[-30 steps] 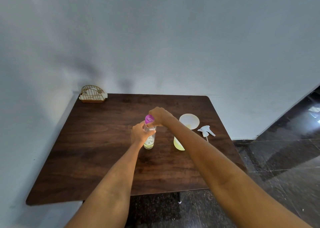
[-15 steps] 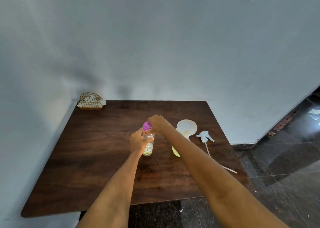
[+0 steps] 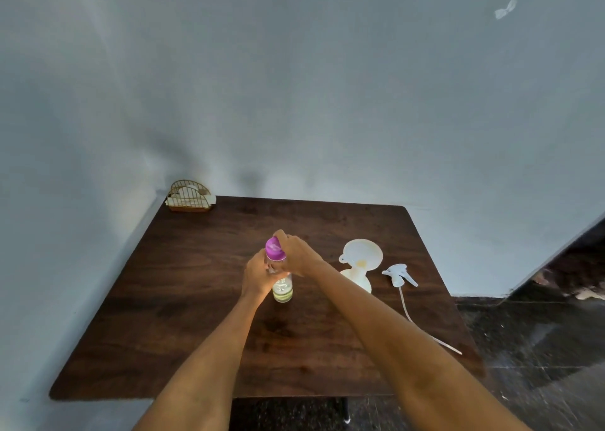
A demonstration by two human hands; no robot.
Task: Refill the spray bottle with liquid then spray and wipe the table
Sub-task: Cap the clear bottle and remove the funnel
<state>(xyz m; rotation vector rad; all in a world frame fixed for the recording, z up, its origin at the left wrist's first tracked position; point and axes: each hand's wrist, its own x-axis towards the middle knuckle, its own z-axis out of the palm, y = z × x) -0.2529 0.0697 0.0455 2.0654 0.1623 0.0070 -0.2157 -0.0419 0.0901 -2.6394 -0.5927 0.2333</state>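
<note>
Pale grey walls meet in a corner behind a dark wooden tabletop point(image 3: 196, 316), which sits tight against them. At the far left corner of the tabletop stands a gold wire napkin holder point(image 3: 190, 196) with white napkins in it.

Near the middle of the tabletop a clear bottle point(image 3: 283, 289) stands upright with a little yellowish liquid at its bottom. The left hand point(image 3: 260, 275) is wrapped round the bottle's body, and the right hand point(image 3: 296, 254) is curled over the purple cap point(image 3: 273, 249) at its top, fingers closed on it. Whether the cap is seated fully or already loose is hard to tell from here.

Just right of the bottle, toward the right edge, a white funnel point(image 3: 361, 253) sits in the neck of the spray bottle point(image 3: 358, 279), a pale vessel partly hidden behind the right forearm. Further right, near the right edge, the white trigger sprayer head point(image 3: 397, 273) lies on the wood, its thin dip tube point(image 3: 422, 327) trailing toward the near right corner.
</note>
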